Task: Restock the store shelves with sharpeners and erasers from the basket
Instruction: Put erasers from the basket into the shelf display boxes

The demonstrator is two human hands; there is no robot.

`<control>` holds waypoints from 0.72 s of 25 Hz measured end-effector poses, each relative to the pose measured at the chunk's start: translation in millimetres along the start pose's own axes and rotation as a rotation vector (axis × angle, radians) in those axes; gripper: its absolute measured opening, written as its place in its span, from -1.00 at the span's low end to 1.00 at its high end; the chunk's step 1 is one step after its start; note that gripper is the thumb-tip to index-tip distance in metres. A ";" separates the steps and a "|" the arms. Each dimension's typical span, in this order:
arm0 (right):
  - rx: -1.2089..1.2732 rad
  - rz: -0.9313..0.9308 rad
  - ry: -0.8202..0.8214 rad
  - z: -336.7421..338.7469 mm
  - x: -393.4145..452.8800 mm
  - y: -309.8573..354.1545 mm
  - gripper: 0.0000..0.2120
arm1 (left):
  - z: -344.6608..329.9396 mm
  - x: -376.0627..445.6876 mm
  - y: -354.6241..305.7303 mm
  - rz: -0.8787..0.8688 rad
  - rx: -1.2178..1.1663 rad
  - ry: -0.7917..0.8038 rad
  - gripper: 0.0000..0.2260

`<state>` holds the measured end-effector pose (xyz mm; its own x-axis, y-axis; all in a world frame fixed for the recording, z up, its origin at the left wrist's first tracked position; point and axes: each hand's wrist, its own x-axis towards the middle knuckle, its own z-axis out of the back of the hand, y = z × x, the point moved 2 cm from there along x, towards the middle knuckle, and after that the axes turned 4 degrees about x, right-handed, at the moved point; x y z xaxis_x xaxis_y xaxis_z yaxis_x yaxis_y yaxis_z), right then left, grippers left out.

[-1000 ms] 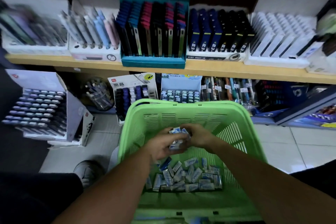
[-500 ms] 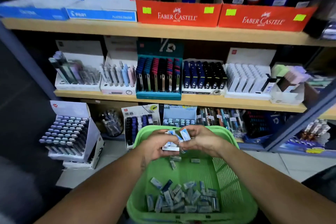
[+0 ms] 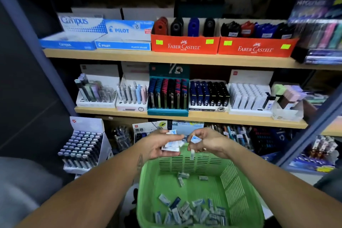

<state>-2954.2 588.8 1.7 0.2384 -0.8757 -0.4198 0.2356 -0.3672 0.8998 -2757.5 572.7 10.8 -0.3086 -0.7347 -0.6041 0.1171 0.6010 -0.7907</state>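
A green plastic basket (image 3: 238, 177) sits low in front of me with several blue-and-white wrapped erasers (image 3: 187, 211) piled at its near end and a few loose ones further in. Above its far rim, my left hand (image 3: 157, 144) holds a small stack of erasers (image 3: 171, 147). My right hand (image 3: 207, 141) pinches a single eraser (image 3: 195, 139) close beside it. On the top shelf stand blue Campus (image 3: 74, 31) and Pilot eraser boxes (image 3: 125, 35), and two red Faber-Castell boxes (image 3: 185, 45) of sharpeners.
The middle shelf (image 3: 185, 115) carries display trays of pens and correction tapes. A white stand of small items (image 3: 83, 146) is on the floor at left. A blue shelf post (image 3: 307, 135) slants at right, with more stock behind it.
My view has tilted up, bringing the top shelf into sight. Both hands have risen from inside the basket to above its far rim and drawn slightly apart, still holding erasers.
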 end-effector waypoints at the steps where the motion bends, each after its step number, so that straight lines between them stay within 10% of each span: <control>1: 0.078 0.028 -0.014 1.3 -2.4 7.9 -0.80 | 1.5 -4.8 0.1 0.004 0.047 0.001 -0.47; 18: 0.254 0.270 -0.087 -64.9 -2.2 248.9 -0.76 | 70.6 -98.2 -139.1 -0.399 -0.053 0.064 -0.75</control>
<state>-2835.0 519.6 218.9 0.1764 -0.9709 -0.1619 -0.0683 -0.1761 0.9820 -2676.9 539.0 173.1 -0.3785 -0.8934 -0.2420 -0.0717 0.2890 -0.9546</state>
